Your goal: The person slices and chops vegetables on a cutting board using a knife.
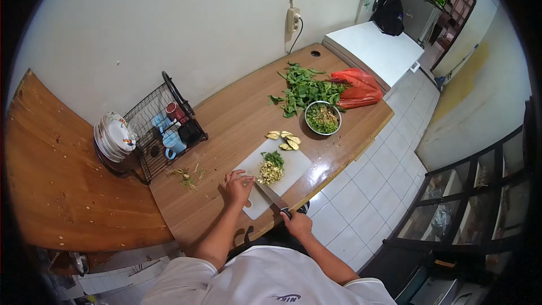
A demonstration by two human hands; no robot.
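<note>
Your knife (271, 195) slants over the near part of the cutting board (294, 165), its tip above the board and its handle past the board's near right edge. Your right hand (297, 225) is closed around that handle. Your left hand (238, 187) sits at the board's left edge, fingers bent, fingertips right by the knife's tip; you cannot tell from this view whether they grip anything.

Mid-board, just beyond the tip, you have a heap of pale chopped pieces (271, 174), with chopped greens (274, 159) touching its far side. Pale, dark-skinned slices (291, 142) lie at the board's far edge.

Beyond the board and to its right stands a bowl (323, 134) of mixed chopped food; past it, leafy greens (303, 87) spread beside a red plastic bag (361, 87). Left of the board, plant scraps (185, 178) lie on the wooden table (237, 113). Farther left of it, your wire rack (141, 124) holds mugs (175, 145), with stacked plates (116, 135) at its end.
</note>
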